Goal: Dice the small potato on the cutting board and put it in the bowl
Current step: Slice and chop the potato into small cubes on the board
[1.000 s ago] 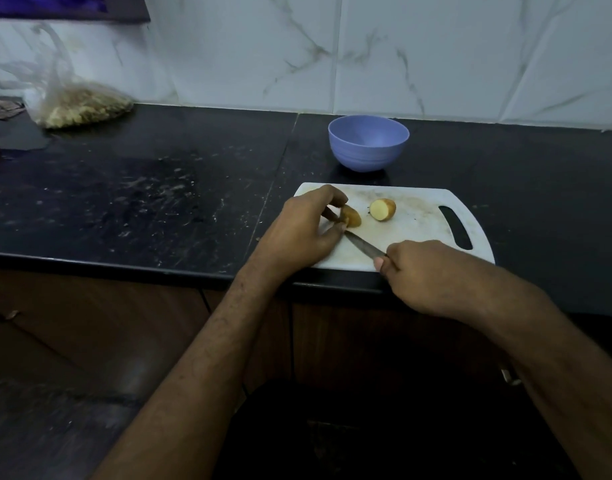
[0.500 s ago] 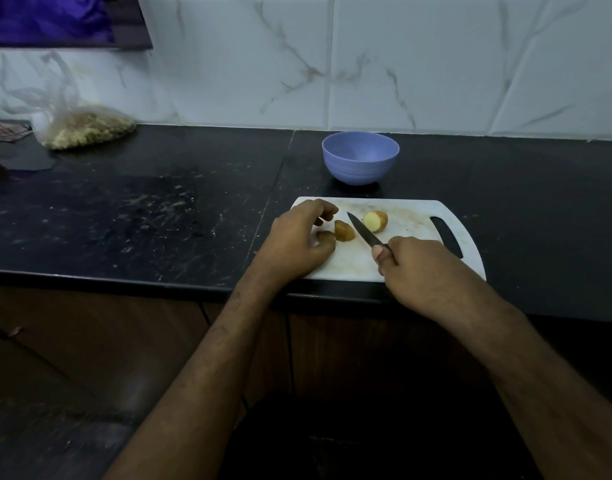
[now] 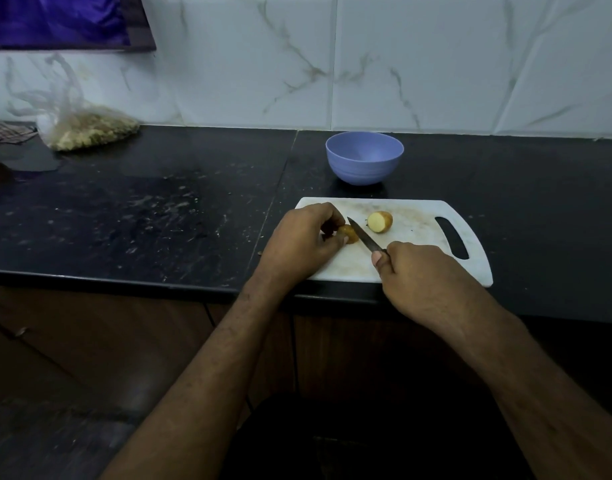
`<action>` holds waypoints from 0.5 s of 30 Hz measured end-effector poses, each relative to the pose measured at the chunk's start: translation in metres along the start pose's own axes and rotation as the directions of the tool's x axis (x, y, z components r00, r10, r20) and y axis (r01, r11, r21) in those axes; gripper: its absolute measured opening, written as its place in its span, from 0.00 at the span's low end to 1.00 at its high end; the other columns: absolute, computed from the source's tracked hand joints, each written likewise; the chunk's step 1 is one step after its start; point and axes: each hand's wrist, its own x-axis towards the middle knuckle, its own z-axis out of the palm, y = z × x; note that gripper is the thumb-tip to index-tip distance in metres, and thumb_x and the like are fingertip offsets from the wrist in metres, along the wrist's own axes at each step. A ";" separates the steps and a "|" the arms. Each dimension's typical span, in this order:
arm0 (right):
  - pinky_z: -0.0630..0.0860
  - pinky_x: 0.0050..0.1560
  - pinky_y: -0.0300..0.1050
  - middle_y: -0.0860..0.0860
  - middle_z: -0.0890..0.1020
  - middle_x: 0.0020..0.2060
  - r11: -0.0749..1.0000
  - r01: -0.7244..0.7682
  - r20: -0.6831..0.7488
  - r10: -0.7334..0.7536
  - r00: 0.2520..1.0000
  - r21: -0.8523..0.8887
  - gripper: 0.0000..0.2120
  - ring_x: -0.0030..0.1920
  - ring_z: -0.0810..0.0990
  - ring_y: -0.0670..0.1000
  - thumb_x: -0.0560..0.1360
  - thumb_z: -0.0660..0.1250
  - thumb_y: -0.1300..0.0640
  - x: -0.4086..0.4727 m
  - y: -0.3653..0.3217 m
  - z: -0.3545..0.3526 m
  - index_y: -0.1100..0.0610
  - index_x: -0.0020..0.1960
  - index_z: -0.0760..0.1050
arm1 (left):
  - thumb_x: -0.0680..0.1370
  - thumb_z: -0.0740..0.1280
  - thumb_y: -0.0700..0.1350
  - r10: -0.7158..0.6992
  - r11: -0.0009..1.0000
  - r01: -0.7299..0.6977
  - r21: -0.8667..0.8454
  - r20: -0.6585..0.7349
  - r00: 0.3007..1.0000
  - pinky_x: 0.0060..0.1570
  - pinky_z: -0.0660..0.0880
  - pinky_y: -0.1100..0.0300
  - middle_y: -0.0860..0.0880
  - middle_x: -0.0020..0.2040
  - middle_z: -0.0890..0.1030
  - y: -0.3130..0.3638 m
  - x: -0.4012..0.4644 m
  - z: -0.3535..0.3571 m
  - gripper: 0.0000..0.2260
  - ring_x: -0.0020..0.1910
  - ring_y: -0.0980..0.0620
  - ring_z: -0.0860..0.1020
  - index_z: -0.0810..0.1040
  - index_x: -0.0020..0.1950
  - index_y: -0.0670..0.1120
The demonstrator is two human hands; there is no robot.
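- Potato is in two halves on the cutting board [image 3: 412, 258]. Near half [image 3: 349, 233] sits at the board's left end, pinned between the fingers and thumb of the left hand [image 3: 304, 244]. Far half [image 3: 380, 222] lies loose toward the middle, pale cut face turned to the camera, well apart from both hands.
- Left grip: closed down on the near half, fingertips curled over its top (most of the piece is hidden under them).
- Right hand [image 3: 415, 271]: fist wrapped fully round the handle of the knife [image 3: 365, 237]. Blade runs up and left, its flat just beside the held half; tip points toward the board's far edge. Cannot tell whether the edge has bitten in yet.
- Judgement: dicing barely begun, only halved so far. No cubes, nothing transferred.
- Risk 1: blade lies very close to the left thumb and fingertips. The piece is small and round-backed, so it could roll under pressure and carry the edge into a finger.
- Risk 2: board's near edge sits about at the lip of the worktop [image 3: 159, 216]. A hard push down there could tip or slide it.
- Risk 3: loose half may get knocked off during strokes.
- Bowl [image 3: 364, 157]: lilac, upright, on the worktop just behind the board, not touching it. Interior looks empty.
- Plastic bag [image 3: 86, 129], far left against the wall, holds pale dry bits (contents unidentifiable). Not involved.
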 end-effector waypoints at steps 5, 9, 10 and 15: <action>0.68 0.35 0.43 0.50 0.75 0.39 1.000 -0.009 0.014 0.009 1.000 -0.021 0.15 0.40 0.75 0.48 0.83 0.50 0.44 0.000 -0.003 -0.001 0.53 0.53 0.70 | 0.75 0.72 0.47 0.065 0.996 -0.064 0.067 -0.008 0.998 0.46 0.77 0.50 0.54 0.46 0.81 -0.002 0.000 0.003 0.05 0.45 0.55 0.79 0.79 0.49 0.49; 0.67 0.33 0.43 0.50 0.74 0.38 0.999 -0.004 0.009 0.004 1.000 -0.042 0.12 0.38 0.74 0.47 0.83 0.51 0.46 -0.001 -0.005 0.001 0.52 0.51 0.68 | 0.75 0.72 0.47 0.067 0.994 -0.066 0.090 -0.009 0.998 0.47 0.77 0.48 0.54 0.45 0.80 -0.004 0.002 0.005 0.05 0.44 0.54 0.78 0.79 0.48 0.50; 0.67 0.33 0.43 0.49 0.73 0.38 0.999 0.000 0.012 0.001 1.000 -0.046 0.11 0.38 0.74 0.47 0.83 0.52 0.46 -0.001 -0.005 0.000 0.52 0.53 0.68 | 0.75 0.72 0.47 0.068 0.993 -0.066 0.096 -0.008 0.998 0.48 0.77 0.48 0.54 0.45 0.80 -0.004 0.002 0.005 0.05 0.44 0.54 0.78 0.79 0.48 0.50; 0.67 0.34 0.42 0.50 0.72 0.38 0.998 0.023 0.064 -0.019 0.998 -0.066 0.13 0.39 0.74 0.47 0.83 0.54 0.48 0.004 -0.010 -0.006 0.54 0.60 0.71 | 0.75 0.73 0.47 0.074 0.990 -0.071 0.119 -0.017 0.997 0.50 0.76 0.49 0.55 0.45 0.81 -0.004 0.003 0.002 0.04 0.43 0.55 0.79 0.80 0.47 0.50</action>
